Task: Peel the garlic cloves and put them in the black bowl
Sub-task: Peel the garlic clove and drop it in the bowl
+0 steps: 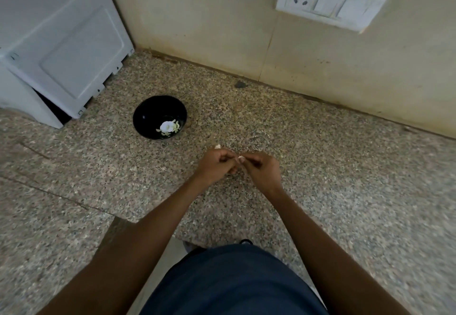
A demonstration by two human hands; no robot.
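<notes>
- Head view: a person stands at a speckled stone surface (320,166), both hands raised together just above it and working one garlic clove (241,159).
- The left hand (217,165) has its fingers curled in, and the right hand (261,169) does too; the pale clove shows only as a small patch between the two thumbs, pinched from both sides.
- The black bowl (148,112) sits on the surface to the left of the hands and farther back, well apart from them. It holds several peeled cloves (174,127) and a rounder white piece (165,126), possibly the rest of the bulb.
- A small pale scrap (217,146), likely shed skin, lies on the surface just behind the left hand.
- The step in hand appears to be stripping the skin, with part of the job already done, judging by the bowl's contents.
- To do it well, one hand should hold the clove steady by its ends while the other thumbnail lifts the papery skin at the root end and draws it off along the length, without bruising the flesh.
- Loose skin is best dropped on the surface, away from the bowl, so that only clean cloves go in.
- A white appliance (61,43) stands at the back left; a switch plate (332,0) is on the wall.
</notes>
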